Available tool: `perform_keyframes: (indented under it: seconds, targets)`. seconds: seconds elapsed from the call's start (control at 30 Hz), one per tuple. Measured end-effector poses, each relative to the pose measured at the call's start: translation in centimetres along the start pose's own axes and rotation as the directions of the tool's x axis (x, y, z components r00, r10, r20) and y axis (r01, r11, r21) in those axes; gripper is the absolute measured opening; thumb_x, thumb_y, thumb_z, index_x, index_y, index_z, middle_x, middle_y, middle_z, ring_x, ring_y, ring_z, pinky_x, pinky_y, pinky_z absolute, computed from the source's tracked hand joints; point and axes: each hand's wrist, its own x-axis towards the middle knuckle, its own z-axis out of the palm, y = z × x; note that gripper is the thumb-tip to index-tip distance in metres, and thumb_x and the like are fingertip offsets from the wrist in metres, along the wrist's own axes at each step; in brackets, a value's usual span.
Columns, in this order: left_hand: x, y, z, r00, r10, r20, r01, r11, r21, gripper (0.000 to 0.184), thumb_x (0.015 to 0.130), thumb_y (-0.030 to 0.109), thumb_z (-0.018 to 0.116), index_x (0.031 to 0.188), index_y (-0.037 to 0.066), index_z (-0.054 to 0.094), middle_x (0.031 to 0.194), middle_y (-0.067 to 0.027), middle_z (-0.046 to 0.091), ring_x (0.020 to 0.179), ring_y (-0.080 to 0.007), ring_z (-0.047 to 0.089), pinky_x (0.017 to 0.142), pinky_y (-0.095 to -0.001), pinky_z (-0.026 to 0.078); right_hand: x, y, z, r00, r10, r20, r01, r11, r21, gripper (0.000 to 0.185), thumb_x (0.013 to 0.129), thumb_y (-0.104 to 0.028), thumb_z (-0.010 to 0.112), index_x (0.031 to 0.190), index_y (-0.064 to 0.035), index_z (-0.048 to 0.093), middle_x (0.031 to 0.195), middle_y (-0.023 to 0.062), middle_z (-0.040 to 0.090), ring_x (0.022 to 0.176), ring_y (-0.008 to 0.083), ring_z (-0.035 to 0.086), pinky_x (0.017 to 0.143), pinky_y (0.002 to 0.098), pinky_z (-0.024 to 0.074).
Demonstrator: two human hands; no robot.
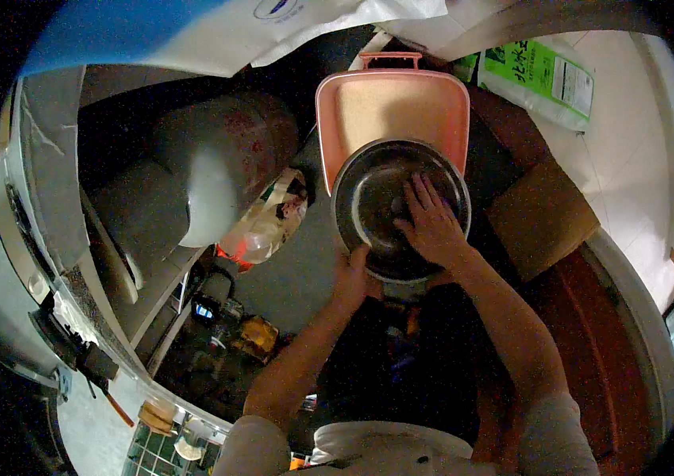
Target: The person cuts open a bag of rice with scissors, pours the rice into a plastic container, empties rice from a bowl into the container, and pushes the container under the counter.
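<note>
A round, dark metal pot (377, 190) with a pale rim is in the middle of the head view, overlapping the near end of a pink rectangular tub (467, 119). The tub's inside looks pale and smooth; I cannot tell what fills it. My left hand (350, 274) grips the pot's lower left rim, thumb on top, its other fingers mostly hidden. Over the pot's inside reaches my right hand (432, 222), fingers stretched out. Whether those fingertips touch the bottom is unclear, and what is in the pot is too dark to make out.
Left of the tub lies a large grey cylinder (234, 151), with a printed plastic bag (273, 218) beside it. A cardboard piece (543, 218) stands at the right. A green and white package (539, 83) lies on the pale floor beyond. White sheeting (329, 24) hangs across the top.
</note>
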Motion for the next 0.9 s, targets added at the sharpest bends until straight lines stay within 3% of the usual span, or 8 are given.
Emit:
perform_keyframes:
  seconds: [0.07,0.17,0.27,0.37,0.47,0.57,0.73,0.9]
  targets:
    - [-0.7,0.1,0.1,0.998,0.054,0.040,-0.052,0.997,-0.053,0.056,0.088,0.033,0.054,0.127,-0.005,0.041,0.122,-0.0171,0.052,0.111,-0.0283,0.049,0.096,-0.0368,0.039,0.9,-1.1,0.2,0.999,0.009,-0.041,-0.009,1.000,0.004,0.064,0.088,-0.037,0.053,0.134,0.0051,0.038,0.146,0.0226,0.027,0.136,0.0360,0.024,0.110,0.0443,0.0247]
    - [1.1,-2.0,-1.2,0.986,0.159,0.057,-0.166,0.975,0.150,0.056,0.089,0.031,0.054,0.130,-0.004,0.037,0.124,-0.0167,0.049,0.112,-0.0290,0.048,0.095,-0.0380,0.039,1.3,-3.5,-0.3,1.000,0.028,0.000,-0.028,0.997,-0.074,0.064,0.089,-0.036,0.052,0.133,0.0079,0.036,0.144,0.0259,0.027,0.136,0.0374,0.024,0.111,0.0447,0.0226]
    - [3.4,-4.5,-2.8,0.967,0.071,0.244,-0.117,0.976,0.181,0.058,0.089,0.026,0.053,0.136,0.000,0.029,0.130,-0.0165,0.044,0.116,-0.0290,0.045,0.097,-0.0385,0.037,-1.6,-6.0,0.2,0.984,-0.146,0.101,0.131,0.981,0.144,0.065,0.089,-0.036,0.051,0.132,0.0105,0.036,0.144,0.0268,0.027,0.135,0.0377,0.025,0.111,0.0449,0.0218]
    - [-0.3,0.1,-1.2,0.989,0.125,0.073,-0.115,0.986,-0.124,0.059,0.090,0.021,0.052,0.139,0.002,0.024,0.134,-0.0161,0.039,0.119,-0.0288,0.042,0.099,-0.0386,0.035,-0.6,-5.3,-0.6,0.984,-0.169,0.063,0.162,0.981,0.103,0.064,0.089,-0.038,0.050,0.131,0.0101,0.039,0.144,0.0268,0.027,0.135,0.0379,0.027,0.111,0.0450,0.0221]
    - [0.7,-1.1,-2.2,0.961,0.263,0.084,-0.267,0.963,0.043,0.060,0.090,0.018,0.051,0.140,0.002,0.022,0.136,-0.0153,0.038,0.119,-0.0273,0.041,0.100,-0.0369,0.034,0.9,-2.7,0.2,0.990,0.105,-0.091,-0.097,0.992,0.084,0.063,0.090,-0.039,0.048,0.130,0.0090,0.041,0.143,0.0273,0.029,0.133,0.0384,0.029,0.111,0.0450,0.0225]
    - [1.1,-1.5,-2.3,0.919,0.382,0.094,-0.388,0.920,0.054,0.059,0.090,0.015,0.051,0.140,0.002,0.021,0.135,-0.0146,0.038,0.120,-0.0263,0.040,0.100,-0.0361,0.034,0.0,-3.6,-1.1,0.993,0.093,0.067,-0.089,0.995,-0.053,0.061,0.090,-0.039,0.048,0.129,0.0077,0.043,0.140,0.0279,0.033,0.130,0.0386,0.034,0.109,0.0451,0.0252]
    - [0.3,0.4,-1.3,0.914,0.404,0.036,-0.404,0.915,-0.002,0.057,0.091,0.014,0.049,0.140,0.002,0.023,0.133,-0.0139,0.040,0.118,-0.0252,0.042,0.098,-0.0345,0.035,-2.4,-5.8,-2.7,0.978,-0.053,0.199,-0.005,0.960,0.280,0.060,0.090,-0.041,0.048,0.125,0.0076,0.047,0.135,0.0272,0.040,0.123,0.0380,0.043,0.106,0.0461,0.0305]
    - [-0.2,2.6,-0.6,0.952,0.301,-0.052,-0.304,0.951,-0.055,0.055,0.091,0.013,0.047,0.140,0.001,0.024,0.132,-0.0136,0.042,0.116,-0.0236,0.044,0.097,-0.0334,0.036,-2.8,-5.1,-3.8,0.995,-0.059,0.081,0.056,0.998,0.032,0.058,0.091,-0.039,0.047,0.123,0.0083,0.048,0.132,0.0248,0.045,0.124,0.0360,0.043,0.106,0.0449,0.0311]
